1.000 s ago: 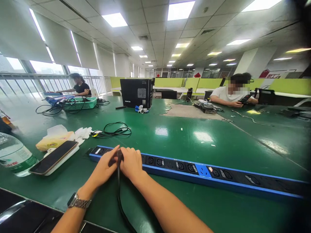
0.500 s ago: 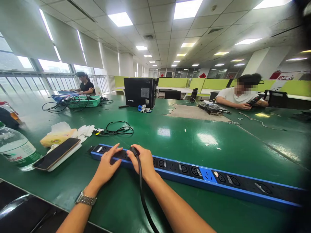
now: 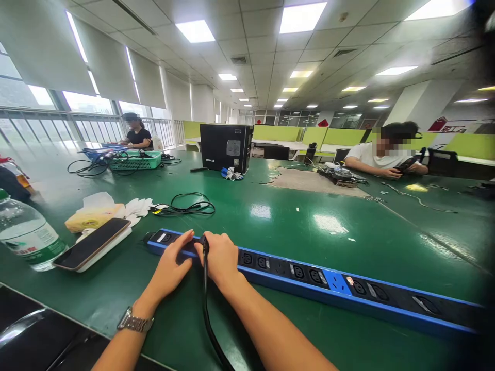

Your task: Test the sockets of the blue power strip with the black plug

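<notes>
A long blue and black power strip [image 3: 309,281] lies across the green table [image 3: 270,216] in front of me. My right hand [image 3: 220,260] is closed on a black plug [image 3: 203,243] at a socket near the strip's left end; its black cable [image 3: 211,324] runs back toward me. My left hand [image 3: 170,268] lies flat on the strip just left of the plug, fingers stretched out, with a metal watch [image 3: 134,322] on the wrist.
A phone [image 3: 91,250] on a white box, a tissue pack [image 3: 93,216] and a water bottle [image 3: 25,234] sit at the left. A coiled black cable [image 3: 185,206], a black computer case [image 3: 225,147] and a green basket [image 3: 135,161] lie farther back. Two people sit at the far side.
My hands shifted along the strip's left end: the left hand went from beside the plug to flat on the strip, and the right hand moved the plug right, then back left.
</notes>
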`<action>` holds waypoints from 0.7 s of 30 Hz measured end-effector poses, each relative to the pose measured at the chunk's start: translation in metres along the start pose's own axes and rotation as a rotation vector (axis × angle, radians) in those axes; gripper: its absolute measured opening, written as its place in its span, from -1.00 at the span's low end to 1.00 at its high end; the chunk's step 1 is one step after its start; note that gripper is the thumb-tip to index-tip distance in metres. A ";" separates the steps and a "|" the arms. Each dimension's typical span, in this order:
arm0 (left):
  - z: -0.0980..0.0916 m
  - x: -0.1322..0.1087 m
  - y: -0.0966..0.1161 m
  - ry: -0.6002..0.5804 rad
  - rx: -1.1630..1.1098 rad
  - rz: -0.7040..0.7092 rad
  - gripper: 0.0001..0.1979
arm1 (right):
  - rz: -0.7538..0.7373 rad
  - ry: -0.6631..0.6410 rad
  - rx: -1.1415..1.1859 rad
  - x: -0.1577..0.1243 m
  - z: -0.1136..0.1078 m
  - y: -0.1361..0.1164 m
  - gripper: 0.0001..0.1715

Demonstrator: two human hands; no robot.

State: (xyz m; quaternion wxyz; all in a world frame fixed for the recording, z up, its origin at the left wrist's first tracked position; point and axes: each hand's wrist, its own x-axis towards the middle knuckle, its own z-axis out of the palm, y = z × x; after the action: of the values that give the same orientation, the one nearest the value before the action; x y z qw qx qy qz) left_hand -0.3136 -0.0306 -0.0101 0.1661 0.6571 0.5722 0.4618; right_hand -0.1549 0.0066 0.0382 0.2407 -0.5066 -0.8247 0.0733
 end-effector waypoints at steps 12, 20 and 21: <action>0.002 0.001 0.002 0.022 -0.054 0.003 -0.31 | 0.055 -0.112 0.077 0.017 -0.011 0.004 -0.71; 0.001 0.001 0.003 0.025 0.023 0.038 -0.36 | -0.080 0.023 -0.041 -0.002 0.006 -0.008 -0.77; 0.001 0.001 0.003 0.025 0.034 0.050 -0.38 | -0.086 0.039 -0.039 -0.003 0.010 -0.007 -0.76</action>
State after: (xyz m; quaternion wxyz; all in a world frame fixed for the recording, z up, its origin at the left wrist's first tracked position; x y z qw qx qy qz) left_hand -0.3108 -0.0302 -0.0083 0.1360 0.6681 0.5655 0.4640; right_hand -0.1641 0.0016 0.0311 0.2496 -0.4766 -0.8422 0.0368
